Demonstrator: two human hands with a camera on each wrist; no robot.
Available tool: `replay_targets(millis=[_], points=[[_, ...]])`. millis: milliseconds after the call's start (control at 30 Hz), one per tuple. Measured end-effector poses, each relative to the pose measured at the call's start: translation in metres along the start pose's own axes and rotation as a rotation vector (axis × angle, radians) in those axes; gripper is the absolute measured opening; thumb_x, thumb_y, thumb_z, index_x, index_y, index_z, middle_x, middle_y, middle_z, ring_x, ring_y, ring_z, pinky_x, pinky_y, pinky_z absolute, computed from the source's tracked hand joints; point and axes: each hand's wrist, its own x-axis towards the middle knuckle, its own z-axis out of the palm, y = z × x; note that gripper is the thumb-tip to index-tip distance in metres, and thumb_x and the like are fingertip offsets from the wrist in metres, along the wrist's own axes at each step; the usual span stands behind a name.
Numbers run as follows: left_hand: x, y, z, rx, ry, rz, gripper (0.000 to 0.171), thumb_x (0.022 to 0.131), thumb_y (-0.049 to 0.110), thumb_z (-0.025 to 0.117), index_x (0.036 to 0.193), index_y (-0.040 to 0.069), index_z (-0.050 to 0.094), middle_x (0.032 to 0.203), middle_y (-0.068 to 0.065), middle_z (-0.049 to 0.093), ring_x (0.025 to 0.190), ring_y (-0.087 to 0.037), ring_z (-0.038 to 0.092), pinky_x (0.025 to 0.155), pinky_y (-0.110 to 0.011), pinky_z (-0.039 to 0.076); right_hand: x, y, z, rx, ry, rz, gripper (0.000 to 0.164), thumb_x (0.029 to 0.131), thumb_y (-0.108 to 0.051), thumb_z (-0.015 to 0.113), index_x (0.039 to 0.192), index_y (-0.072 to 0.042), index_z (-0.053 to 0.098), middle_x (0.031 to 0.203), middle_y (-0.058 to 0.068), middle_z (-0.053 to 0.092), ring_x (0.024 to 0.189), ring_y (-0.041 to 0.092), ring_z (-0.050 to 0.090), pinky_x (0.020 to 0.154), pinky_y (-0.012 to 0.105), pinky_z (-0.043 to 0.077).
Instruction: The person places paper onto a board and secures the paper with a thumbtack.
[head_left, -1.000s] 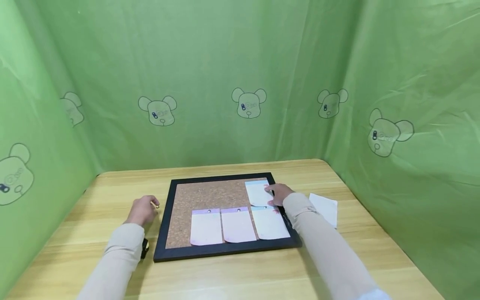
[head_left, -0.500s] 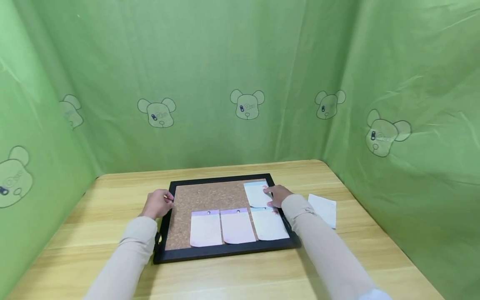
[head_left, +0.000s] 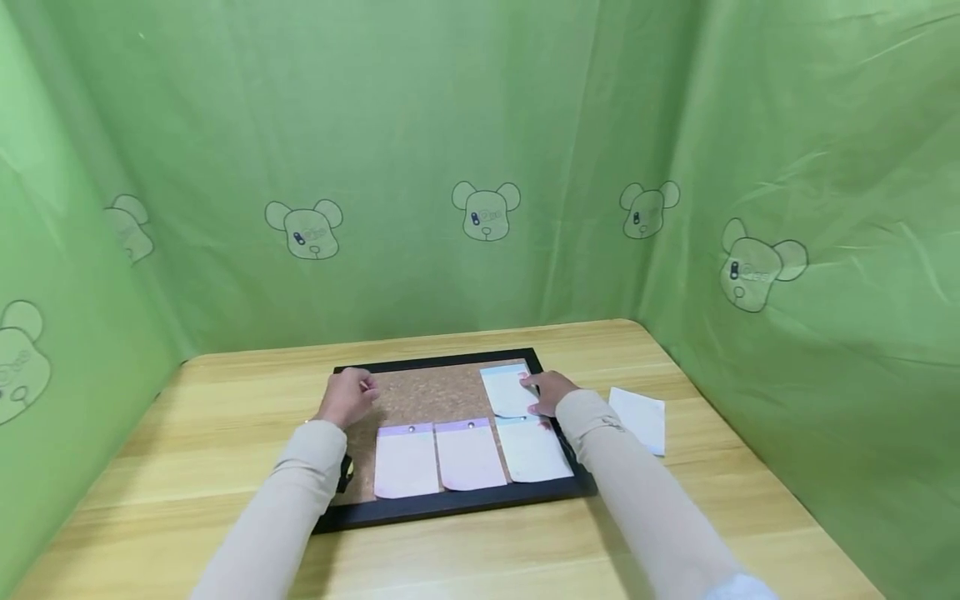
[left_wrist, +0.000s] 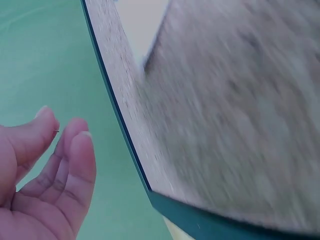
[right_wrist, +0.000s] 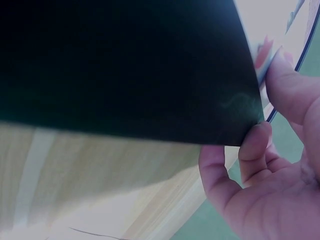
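My left hand (head_left: pixel 348 396) is over the left part of a black-framed cork board (head_left: pixel 427 392). Its thumb and fingertips pinch a tiny thumbtack, mostly hidden; a thin metal point (left_wrist: pixel 56 131) pokes out between them in the left wrist view. On the right side my right hand (head_left: pixel 550 392) holds a white paper note (head_left: pixel 502 390) with a blue top band at the board's upper right. In the right wrist view its thumb (right_wrist: pixel 287 82) lies at the note's printed corner, while curled fingers (right_wrist: pixel 215 172) meet the black frame (right_wrist: pixel 150 80).
Below lies a row of three notes, two with purple bands (head_left: pixel 405 462) and one with a blue band (head_left: pixel 532 450), each with a round tack (head_left: pixel 412 429) at its top. Loose white paper (head_left: pixel 639 419) rests on the wooden table (head_left: pixel 720 467) right of the board. Green curtains (head_left: pixel 405 108) surround it.
My left hand has moved right from the table beside the board to over the cork, keeping its pinch. My right hand stays at the upper right note. The view has shifted slightly.
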Motion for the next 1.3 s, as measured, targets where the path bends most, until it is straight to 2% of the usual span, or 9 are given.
replay_targets(millis=[67, 133, 200, 300, 500, 733, 933, 1200, 1300], points=[[0.003, 0.005, 0.005, -0.005, -0.005, 0.002, 0.009, 0.088, 0.003, 0.068, 0.079, 0.004, 0.066, 0.084, -0.011, 0.070, 0.079, -0.024, 0.065, 0.073, -0.039, 0.055, 0.000, 0.000, 0.000, 0.050, -0.007, 0.013, 0.057, 0.087, -0.004, 0.072, 0.140, -0.007, 0.052, 0.140, 0.026, 0.047, 0.058, 0.024, 0.064, 0.053, 0.031, 0.055], [0.005, 0.010, 0.010, 0.000, 0.000, 0.004, 0.009, 0.087, 0.004, 0.070, 0.079, 0.006, 0.066, 0.085, -0.010, 0.071, 0.081, -0.024, 0.065, 0.075, -0.039, 0.055, 0.000, 0.000, 0.000, 0.021, 0.002, 0.000, 0.057, 0.086, -0.006, 0.073, 0.139, -0.007, 0.052, 0.139, 0.025, 0.048, 0.069, 0.024, 0.066, 0.061, 0.030, 0.056], [0.008, 0.015, 0.016, 0.012, 0.005, 0.002, 0.011, 0.086, 0.005, 0.071, 0.077, 0.007, 0.064, 0.082, -0.008, 0.070, 0.079, -0.024, 0.065, 0.073, -0.038, 0.054, 0.001, 0.001, -0.001, -0.010, 0.004, -0.008, 0.057, 0.087, -0.008, 0.073, 0.140, -0.008, 0.052, 0.139, 0.024, 0.049, 0.089, 0.027, 0.066, 0.074, 0.033, 0.056], [0.012, 0.023, 0.024, 0.003, -0.012, -0.009, 0.013, 0.086, 0.006, 0.071, 0.077, 0.008, 0.062, 0.077, -0.005, 0.067, 0.075, -0.021, 0.061, 0.068, -0.035, 0.052, 0.002, 0.002, -0.001, -0.063, 0.015, -0.026, 0.056, 0.086, -0.011, 0.074, 0.138, -0.008, 0.054, 0.137, 0.023, 0.051, 0.113, 0.032, 0.056, 0.092, 0.039, 0.049], [0.018, 0.042, 0.037, -0.028, -0.045, 0.010, 0.013, 0.085, 0.000, 0.067, 0.076, 0.007, 0.062, 0.070, -0.002, 0.059, 0.066, -0.016, 0.054, 0.062, -0.029, 0.047, 0.005, 0.006, 0.000, -0.067, 0.012, -0.025, 0.057, 0.086, -0.012, 0.075, 0.139, -0.010, 0.054, 0.137, 0.023, 0.051, 0.107, 0.031, 0.058, 0.090, 0.040, 0.050], [0.027, 0.056, 0.054, -0.037, -0.084, 0.061, 0.011, 0.083, -0.003, 0.067, 0.078, 0.007, 0.065, 0.073, -0.002, 0.062, 0.070, -0.018, 0.057, 0.069, -0.032, 0.052, 0.002, 0.003, 0.000, -0.079, 0.020, -0.011, 0.057, 0.086, -0.012, 0.075, 0.139, -0.009, 0.054, 0.136, 0.023, 0.052, 0.116, 0.033, 0.054, 0.095, 0.042, 0.047], [0.032, 0.064, 0.066, -0.048, -0.117, 0.031, 0.012, 0.086, -0.001, 0.068, 0.079, 0.008, 0.063, 0.075, -0.003, 0.063, 0.070, -0.018, 0.058, 0.066, -0.031, 0.051, -0.001, 0.000, -0.002, -0.092, 0.012, -0.027, 0.057, 0.086, -0.013, 0.074, 0.139, -0.007, 0.053, 0.137, 0.022, 0.052, 0.126, 0.040, 0.047, 0.105, 0.048, 0.039], [0.037, 0.082, 0.075, -0.079, -0.181, 0.035, 0.011, 0.086, -0.002, 0.067, 0.083, 0.006, 0.061, 0.071, -0.002, 0.063, 0.065, -0.014, 0.059, 0.064, -0.028, 0.051, 0.000, 0.002, -0.002, -0.127, 0.016, -0.017, 0.058, 0.086, -0.014, 0.075, 0.139, -0.007, 0.052, 0.137, 0.021, 0.052, 0.127, 0.040, 0.046, 0.107, 0.048, 0.036], [0.040, 0.087, 0.080, -0.086, -0.185, 0.027, 0.011, 0.087, -0.002, 0.067, 0.084, 0.007, 0.060, 0.070, -0.001, 0.063, 0.064, -0.014, 0.059, 0.062, -0.026, 0.051, 0.000, 0.001, -0.003, -0.122, 0.010, -0.022, 0.058, 0.086, -0.014, 0.074, 0.140, -0.007, 0.052, 0.138, 0.022, 0.051, 0.127, 0.041, 0.045, 0.107, 0.049, 0.036]])
